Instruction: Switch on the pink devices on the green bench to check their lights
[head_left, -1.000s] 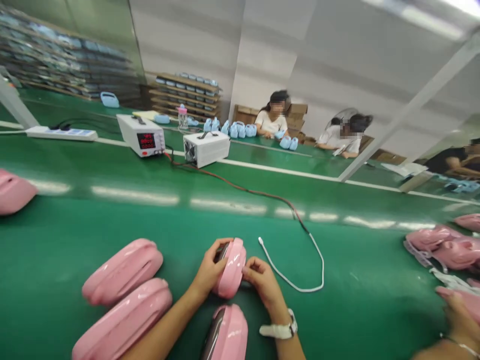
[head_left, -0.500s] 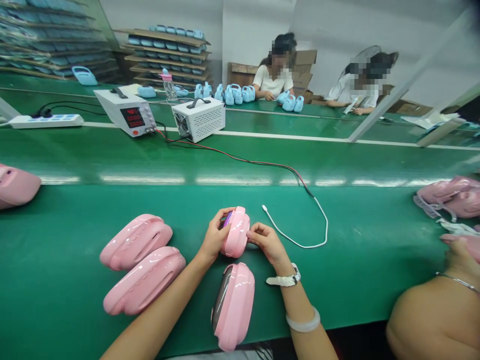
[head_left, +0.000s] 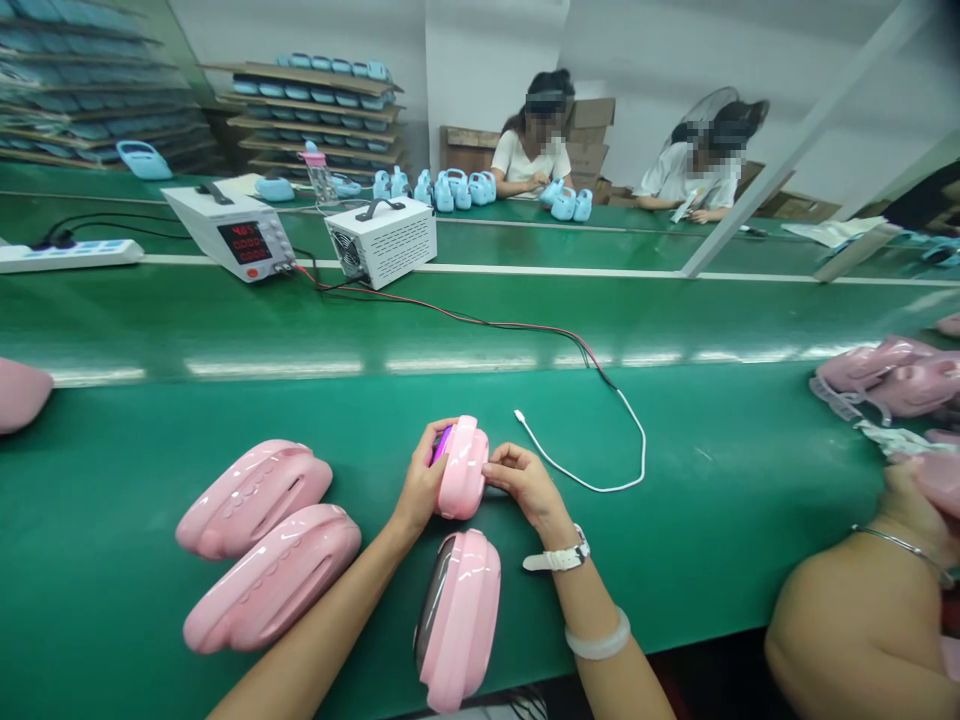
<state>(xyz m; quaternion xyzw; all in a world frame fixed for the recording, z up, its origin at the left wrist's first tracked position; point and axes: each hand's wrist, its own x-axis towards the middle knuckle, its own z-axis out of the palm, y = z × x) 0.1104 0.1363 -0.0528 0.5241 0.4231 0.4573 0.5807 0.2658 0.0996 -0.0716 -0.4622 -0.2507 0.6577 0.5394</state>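
Both hands are closed around one pink shell [head_left: 461, 468] standing on its edge on the green belt [head_left: 675, 520], right in front of the person. The left hand [head_left: 421, 480] wraps its left side, thumb over the dark purple-tinted face; the right hand [head_left: 520, 480] pinches the right side with curled fingers. The shell's long axis runs away from the person, slightly rightward at the far end, with its dark face turned left.

Just nearer the person lies a second pink shell [head_left: 457, 615], its long axis much the same, dark face also to the left. To the left, two more pink shells [head_left: 262, 545] lie side by side, slanting up to the right. A white cable [head_left: 600, 470] loops on the belt just right of the hands, its plug end free. At the far right a co-worker's arm [head_left: 862, 610] leans in.
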